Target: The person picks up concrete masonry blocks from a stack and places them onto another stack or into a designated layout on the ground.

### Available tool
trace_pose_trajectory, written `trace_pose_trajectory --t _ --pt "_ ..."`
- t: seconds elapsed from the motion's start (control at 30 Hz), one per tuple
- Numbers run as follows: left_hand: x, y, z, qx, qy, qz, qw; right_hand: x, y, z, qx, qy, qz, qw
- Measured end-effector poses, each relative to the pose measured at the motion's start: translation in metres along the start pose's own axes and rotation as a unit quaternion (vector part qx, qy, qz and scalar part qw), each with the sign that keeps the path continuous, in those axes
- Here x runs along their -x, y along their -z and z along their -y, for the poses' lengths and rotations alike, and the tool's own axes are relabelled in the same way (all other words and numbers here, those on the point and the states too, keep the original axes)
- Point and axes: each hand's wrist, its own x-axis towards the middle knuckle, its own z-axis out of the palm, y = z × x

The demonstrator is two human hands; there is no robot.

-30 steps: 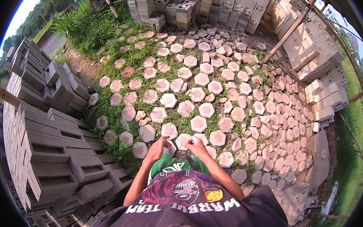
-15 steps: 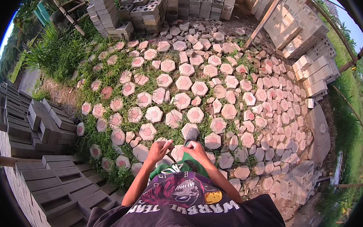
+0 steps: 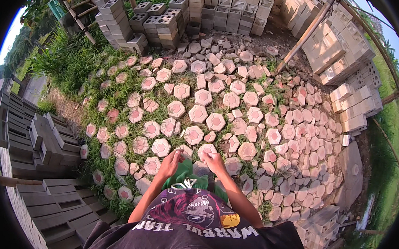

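In front of my waist, my left hand (image 3: 171, 163) is closed, its thumb and fingers pressed together. My right hand (image 3: 213, 163) is closed too, a short gap to its right. Whether anything thin is between the fingers of either hand is too small to make out. Beneath them lie hexagonal paving stones (image 3: 198, 114) with pinkish centres, spaced apart on grass. One paving stone (image 3: 206, 149) shows just beyond my right fingers. My green shorts (image 3: 185, 171) with a white drawstring show between my forearms, below the hands.
Hollow concrete blocks (image 3: 168, 24) stand stacked at the back, with more blocks (image 3: 353, 104) at the far right. Long grey blocks (image 3: 62, 196) are piled at near left. A slanting pole (image 3: 305, 35) rises at the back right. Broken stones (image 3: 297, 91) crowd the right side.
My hands have moved slightly apart, the left one a little to the left. A dark grey shoe seen just beyond my right hand no longer shows. The view has shifted slightly.
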Motion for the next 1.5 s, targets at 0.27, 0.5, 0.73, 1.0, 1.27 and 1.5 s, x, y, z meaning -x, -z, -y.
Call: trace_pose_trajectory --t 0.27,0.5,0.73,1.0,1.27,1.5 --pt "-0.157 0.007 -0.022 -0.013 0.018 0.142 0.99 -0.125 0.013 0.004 -0.101 -0.001 -0.039 0.994" --pt "-0.335 0.049 -0.109 -0.16 -0.044 0.169 0.972 -0.256 0.075 0.057 -0.156 0.006 -0.108 0.982" --pt "-0.456 0.09 -0.137 -0.118 -0.131 0.139 0.974 -0.356 0.102 0.111 -0.193 0.016 -0.15 0.969" --pt "-0.537 0.114 -0.127 -0.117 0.032 0.08 0.989 -0.479 0.126 0.147 -0.038 0.042 -0.074 0.996" --pt "-0.676 0.119 -0.166 -0.03 0.035 -0.041 0.998 -0.678 0.191 0.2 -0.005 0.015 0.009 1.0" --pt "-0.804 0.113 -0.22 -0.084 0.064 -0.12 0.987 -0.784 0.28 0.239 -0.011 0.025 0.009 1.0"
